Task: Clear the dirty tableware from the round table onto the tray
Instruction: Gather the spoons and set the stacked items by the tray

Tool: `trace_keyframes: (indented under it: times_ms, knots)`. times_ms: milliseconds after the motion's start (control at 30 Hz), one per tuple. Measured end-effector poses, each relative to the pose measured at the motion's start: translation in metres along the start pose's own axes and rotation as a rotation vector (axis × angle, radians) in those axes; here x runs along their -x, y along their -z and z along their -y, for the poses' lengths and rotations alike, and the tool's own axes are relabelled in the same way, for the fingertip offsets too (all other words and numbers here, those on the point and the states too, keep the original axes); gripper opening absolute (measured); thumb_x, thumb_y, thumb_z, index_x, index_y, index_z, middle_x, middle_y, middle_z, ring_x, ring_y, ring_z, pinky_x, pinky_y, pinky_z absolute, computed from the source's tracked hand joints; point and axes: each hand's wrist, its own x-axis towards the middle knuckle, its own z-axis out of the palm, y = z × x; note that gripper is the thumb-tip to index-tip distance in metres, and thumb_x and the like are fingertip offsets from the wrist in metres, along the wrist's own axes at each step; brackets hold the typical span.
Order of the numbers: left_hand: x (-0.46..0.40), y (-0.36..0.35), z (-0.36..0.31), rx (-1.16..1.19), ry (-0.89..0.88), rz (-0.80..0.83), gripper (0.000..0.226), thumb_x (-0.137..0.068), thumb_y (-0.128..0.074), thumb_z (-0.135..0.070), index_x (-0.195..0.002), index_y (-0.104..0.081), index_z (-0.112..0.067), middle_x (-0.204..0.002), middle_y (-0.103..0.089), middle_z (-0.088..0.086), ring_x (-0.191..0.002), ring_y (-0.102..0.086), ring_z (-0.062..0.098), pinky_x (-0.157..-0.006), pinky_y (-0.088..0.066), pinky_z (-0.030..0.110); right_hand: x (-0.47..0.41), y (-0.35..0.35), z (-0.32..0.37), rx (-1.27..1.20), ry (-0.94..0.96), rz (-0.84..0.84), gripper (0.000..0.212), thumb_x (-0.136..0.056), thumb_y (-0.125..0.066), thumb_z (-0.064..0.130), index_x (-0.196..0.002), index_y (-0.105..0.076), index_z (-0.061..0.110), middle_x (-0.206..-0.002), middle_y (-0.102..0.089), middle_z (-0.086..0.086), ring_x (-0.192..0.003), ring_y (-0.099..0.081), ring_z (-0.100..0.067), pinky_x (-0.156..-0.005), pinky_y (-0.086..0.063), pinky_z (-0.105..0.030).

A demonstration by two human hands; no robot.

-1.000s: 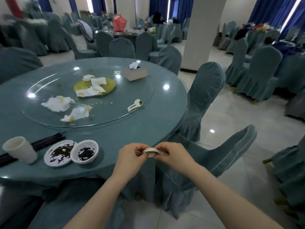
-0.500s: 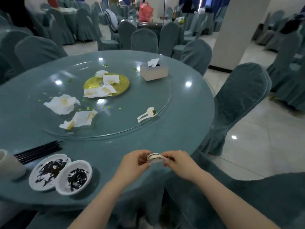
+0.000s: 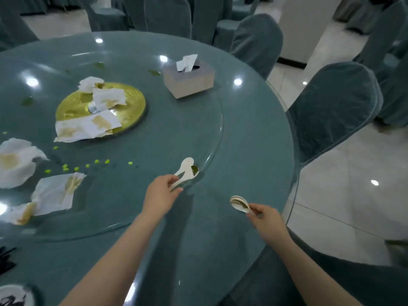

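Far left on my feed, the edge of a dirty plate [image 3: 12, 295] with dark residue pokes in at the bottom corner, and some black chopsticks [image 3: 5, 259] sit just above it, mostly cut off. On the glass turntable [image 3: 212, 120] there are crumpled, stained napkins [image 3: 19, 162], with another flat one [image 3: 57, 191] nearer the rim and little green food bits [image 3: 76, 168] scattered beside them. Farther back is a gold plate [image 3: 132, 104] with more stained napkins piled on it.

Moving toward the middle, a tissue box [image 3: 188, 81] stands at the back of the turntable with one tissue sticking up. Near the front rim of the glass lie two white spoons [image 3: 186, 170], handles crossed, one bowl with greenish gunk in it. My left hand [image 3: 160, 195] is right on them: thumb and fingers pinching the handle ends, so that grip is closed on the spoons while the bowls rest on the glass.

Right of that, my right hand [image 3: 268, 219] hovers over the teal tabletop [image 3: 254, 151] near its edge, grip pinching the handles of a small stack of spoons [image 3: 239, 204], bowls nested and pointing left, lifted off the surface.

Past the table edge there are covered chairs [image 3: 333, 109] on a pale tiled floor [image 3: 344, 206]. I can't spot the tray anywhere in view.
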Motion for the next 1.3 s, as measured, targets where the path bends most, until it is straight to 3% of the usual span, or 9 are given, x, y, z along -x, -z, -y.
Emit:
trace_keyframes:
  times_ms: [133,233,400,533,767,933,1100,1300]
  knots:
    - [-0.020,-0.011,0.008,-0.116,-0.006,0.026,0.025,-0.082,-0.072,-0.020,-0.107,-0.069,-0.017,-0.094,-0.057,-0.004,-0.085,-0.057,0.017,-0.074,-0.038,0.025,-0.024,-0.009,-0.004,-0.045,-0.062,-0.043,0.017,-0.089,-0.062,0.018,-0.100,-0.070,0.028,-0.057,-0.058,0.018,-0.049,-0.047,0.000,-0.046,-0.036,-0.014]
    - [-0.025,-0.012,0.009,-0.165,-0.011,0.026,0.014,-0.082,-0.070,-0.014,-0.095,-0.072,-0.018,-0.081,-0.055,-0.009,-0.082,-0.061,0.019,-0.071,-0.041,0.026,-0.040,-0.020,0.002,-0.051,-0.044,-0.059,0.017,-0.089,-0.061,0.018,-0.101,-0.072,0.024,-0.068,-0.061,0.022,-0.061,-0.054,0.003,-0.052,-0.037,-0.015]
    - [-0.030,-0.007,0.012,-0.127,-0.003,0.005,0.010,-0.081,-0.072,-0.015,-0.087,-0.072,-0.023,-0.074,-0.057,-0.018,-0.071,-0.057,0.007,-0.063,-0.038,0.018,-0.055,-0.031,-0.007,-0.003,-0.061,0.007,0.019,-0.091,-0.061,0.018,-0.107,-0.070,0.020,-0.079,-0.061,0.018,-0.073,-0.056,-0.001,-0.058,-0.037,-0.012]
    - [-0.041,0.002,0.015,-0.091,0.016,-0.119,0.016,-0.082,-0.072,-0.016,-0.096,-0.073,-0.021,-0.082,-0.062,-0.012,-0.075,-0.059,0.009,-0.074,-0.044,0.023,-0.060,-0.030,-0.017,-0.073,-0.106,-0.025,0.017,-0.090,-0.062,0.021,-0.105,-0.071,0.025,-0.077,-0.060,0.029,-0.078,-0.059,0.005,-0.060,-0.037,-0.010]
    - [-0.042,-0.008,0.020,-0.196,0.045,-0.084,0.018,-0.085,-0.067,-0.020,-0.102,-0.074,-0.021,-0.092,-0.064,-0.002,-0.082,-0.059,0.018,-0.074,-0.042,0.028,-0.055,-0.028,-0.023,-0.175,-0.117,-0.010,0.016,-0.089,-0.064,0.022,-0.101,-0.069,0.030,-0.077,-0.060,0.034,-0.071,-0.055,0.020,-0.058,-0.037,-0.003]
    - [-0.050,-0.005,0.007,-0.173,-0.005,-0.156,0.015,-0.083,-0.067,-0.019,-0.096,-0.074,-0.022,-0.097,-0.048,-0.005,-0.076,-0.053,0.016,-0.070,-0.037,0.027,-0.052,-0.025,-0.025,-0.219,-0.090,-0.002,0.016,-0.089,-0.065,0.019,-0.101,-0.069,0.028,-0.082,-0.063,0.030,-0.074,-0.058,0.016,-0.061,-0.040,-0.005]
    - [-0.059,-0.004,0.005,-0.263,-0.004,-0.069,0.005,-0.082,-0.067,-0.021,-0.087,-0.067,-0.022,-0.101,-0.058,-0.001,-0.083,-0.052,0.020,-0.070,-0.036,0.029,-0.047,-0.024,-0.025,-0.253,-0.063,0.000,0.017,-0.088,-0.065,0.015,-0.096,-0.068,0.030,-0.082,-0.065,0.027,-0.073,-0.059,0.018,-0.062,-0.041,-0.002]
    - [-0.056,0.000,0.008,-0.196,0.070,-0.021,0.013,-0.081,-0.065,-0.017,-0.085,-0.057,-0.025,-0.090,-0.066,-0.007,-0.082,-0.056,0.019,-0.069,-0.039,0.029,-0.043,-0.024,-0.029,-0.223,-0.045,0.012,0.017,-0.088,-0.066,0.017,-0.098,-0.068,0.031,-0.085,-0.066,0.026,-0.079,-0.061,0.007,-0.066,-0.042,-0.008]
